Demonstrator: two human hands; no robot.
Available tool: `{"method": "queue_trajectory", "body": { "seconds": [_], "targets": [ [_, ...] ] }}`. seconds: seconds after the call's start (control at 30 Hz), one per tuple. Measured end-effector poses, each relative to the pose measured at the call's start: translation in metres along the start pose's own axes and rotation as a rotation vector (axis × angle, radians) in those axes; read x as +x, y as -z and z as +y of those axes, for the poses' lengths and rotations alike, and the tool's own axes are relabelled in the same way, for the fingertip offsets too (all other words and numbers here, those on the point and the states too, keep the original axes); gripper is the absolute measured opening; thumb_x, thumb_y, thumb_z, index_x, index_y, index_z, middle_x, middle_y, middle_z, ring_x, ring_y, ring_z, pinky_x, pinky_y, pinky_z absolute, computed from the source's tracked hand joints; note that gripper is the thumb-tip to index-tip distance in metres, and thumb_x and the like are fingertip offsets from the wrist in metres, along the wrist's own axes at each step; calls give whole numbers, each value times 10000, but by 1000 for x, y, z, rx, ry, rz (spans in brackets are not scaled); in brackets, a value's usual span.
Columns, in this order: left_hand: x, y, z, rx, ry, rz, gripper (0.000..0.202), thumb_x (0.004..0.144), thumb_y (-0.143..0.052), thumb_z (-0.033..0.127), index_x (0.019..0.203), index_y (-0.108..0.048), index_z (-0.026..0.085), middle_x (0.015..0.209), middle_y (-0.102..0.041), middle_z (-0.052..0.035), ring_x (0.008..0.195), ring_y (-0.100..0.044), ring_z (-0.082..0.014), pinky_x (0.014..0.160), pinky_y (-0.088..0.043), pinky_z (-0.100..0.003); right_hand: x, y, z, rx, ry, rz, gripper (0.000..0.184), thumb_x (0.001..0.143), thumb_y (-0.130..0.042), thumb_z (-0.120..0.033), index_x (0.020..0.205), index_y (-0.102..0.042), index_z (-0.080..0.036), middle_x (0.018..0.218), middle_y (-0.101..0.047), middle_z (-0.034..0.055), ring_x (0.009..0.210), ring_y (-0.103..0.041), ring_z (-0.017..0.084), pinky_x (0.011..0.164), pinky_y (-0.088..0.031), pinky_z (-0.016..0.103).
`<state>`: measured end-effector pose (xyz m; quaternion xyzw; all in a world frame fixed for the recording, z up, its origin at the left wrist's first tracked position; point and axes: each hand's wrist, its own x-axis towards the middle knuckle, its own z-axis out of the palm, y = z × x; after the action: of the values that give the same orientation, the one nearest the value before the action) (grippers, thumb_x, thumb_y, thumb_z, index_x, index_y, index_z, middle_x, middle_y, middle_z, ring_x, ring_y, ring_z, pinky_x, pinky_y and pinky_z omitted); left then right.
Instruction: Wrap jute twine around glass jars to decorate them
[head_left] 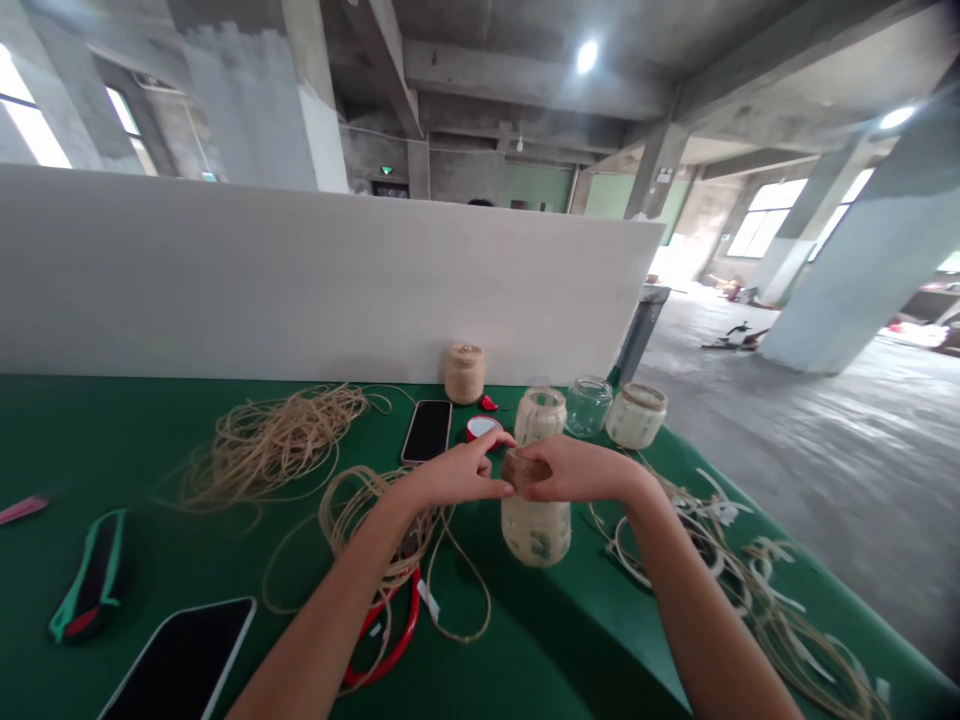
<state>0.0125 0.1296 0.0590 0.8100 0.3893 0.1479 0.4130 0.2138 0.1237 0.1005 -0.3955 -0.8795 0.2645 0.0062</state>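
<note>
The left hand [456, 474] and the right hand [579, 469] are at a glass jar [535, 532] on the green worktop [525, 650], their fingers [491, 452] clamped together on a brown cord ring [525, 467] at its top. Behind it, one clear jar [589, 405] has no cover yet, but two other jars [636, 416] [538, 415] are already covered.

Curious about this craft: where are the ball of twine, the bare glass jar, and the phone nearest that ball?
Ball of twine [463, 374]: head view, middle of its side.
Bare glass jar [589, 406]: head view, middle of its body.
Phone [427, 431]: head view, middle of its dark screen.
</note>
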Motion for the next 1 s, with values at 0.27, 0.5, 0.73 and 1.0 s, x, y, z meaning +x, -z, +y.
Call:
{"method": "queue_trajectory", "body": {
  "seconds": [0.27, 0.5, 0.73, 1.0],
  "targets": [
    [-14, 19, 2, -112, -24, -80, 515, 759, -556, 330, 1234, -388, 226, 586, -368, 67, 539, -356, -103, 517, -271, -216, 16, -5, 15, 233, 152, -89, 201, 730, -571, -325, 827, -509, -160, 648, -405, -47, 562, -371, 77, 504, -284, 205],
    [-15, 23, -6, -88, 12, -42, 551, 757, -562, 347, 1261, -367, 237, 584, -352, 75, 518, -307, -90, 504, -245, -213, 18, -6, 19, 296, 173, -120, 214, 736, -578, -310, 871, -530, -151, 651, -399, -48, 583, -379, 83, 518, -297, 205],
    [-20, 30, 2, -30, 2, 24, 500, 773, -551, 370, 1231, -411, 225, 549, -236, 87, 477, -233, -83, 469, -205, -218, 19, -6, 24, 278, 139, -104, 192, 725, -585, -314, 798, -505, -156, 677, -422, -36, 605, -398, 89, 556, -323, 214],
    [-17, 28, -2, 21, 12, 70, 420, 772, -543, 383, 1160, -462, 244, 562, -254, 80, 480, -255, -86, 465, -219, -213, 19, -7, 25, 280, 84, -97, 266, 702, -609, -376, 823, -513, -160, 666, -427, -41, 590, -391, 85, 538, -317, 210]
  ]
}}
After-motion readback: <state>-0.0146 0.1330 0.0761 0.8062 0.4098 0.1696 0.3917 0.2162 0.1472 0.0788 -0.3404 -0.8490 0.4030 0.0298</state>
